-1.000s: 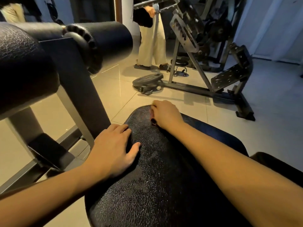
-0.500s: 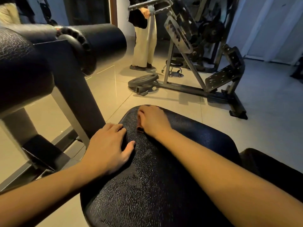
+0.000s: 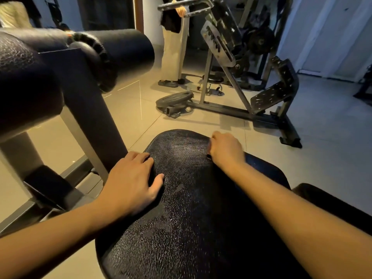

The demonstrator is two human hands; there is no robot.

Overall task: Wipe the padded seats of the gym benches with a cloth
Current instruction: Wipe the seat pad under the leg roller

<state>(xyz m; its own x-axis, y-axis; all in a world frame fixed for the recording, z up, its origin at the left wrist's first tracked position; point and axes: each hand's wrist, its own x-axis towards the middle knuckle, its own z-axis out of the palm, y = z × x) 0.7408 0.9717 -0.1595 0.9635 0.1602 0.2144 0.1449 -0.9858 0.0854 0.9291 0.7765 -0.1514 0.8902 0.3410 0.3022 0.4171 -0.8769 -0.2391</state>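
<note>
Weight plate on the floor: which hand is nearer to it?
Right. Right hand is at the seat's far end, toward the weight plate; left hand rests farther back.

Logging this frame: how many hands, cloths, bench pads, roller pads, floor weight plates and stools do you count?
Hands: 2 (left hand, right hand)
Cloth: 1, peeking out under the right hand
Bench pads: 2 (near seat, far-right pad)
Roller pads: 2
Weight plate: 1
Stool: 1
Total: 9

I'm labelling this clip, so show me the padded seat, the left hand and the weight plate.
padded seat [image 3: 191,218], head view, middle of its cracked top.
left hand [image 3: 130,182], head view, back of the hand.
weight plate [image 3: 174,98], head view, flat top face.
</note>
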